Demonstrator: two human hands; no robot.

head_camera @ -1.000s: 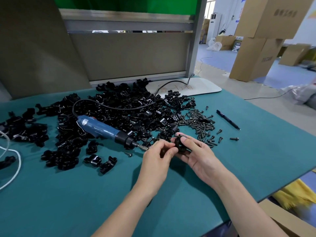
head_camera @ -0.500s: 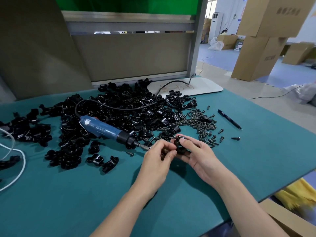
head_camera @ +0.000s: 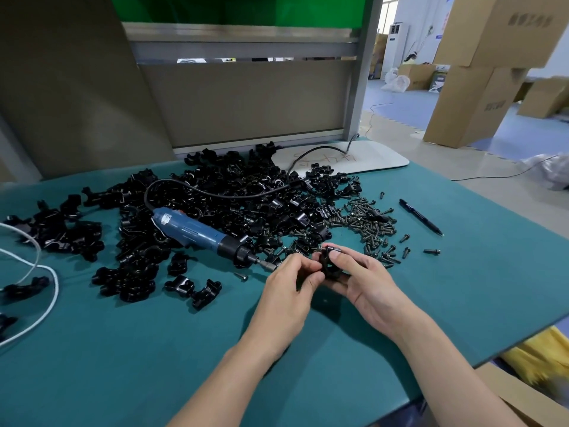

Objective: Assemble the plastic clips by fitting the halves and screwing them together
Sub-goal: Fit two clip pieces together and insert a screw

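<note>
While the fingers of my left hand [head_camera: 286,291] and right hand [head_camera: 369,288] pinch the clip [head_camera: 328,268] over the tabletop [head_camera: 154,349], the screwdriver [head_camera: 197,234] lies just left, bit toward my left hand, the nearer one.

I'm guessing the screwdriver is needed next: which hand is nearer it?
Left. The left hand sits just right of the screwdriver, by its bit; the right hand lies farther right.
</note>
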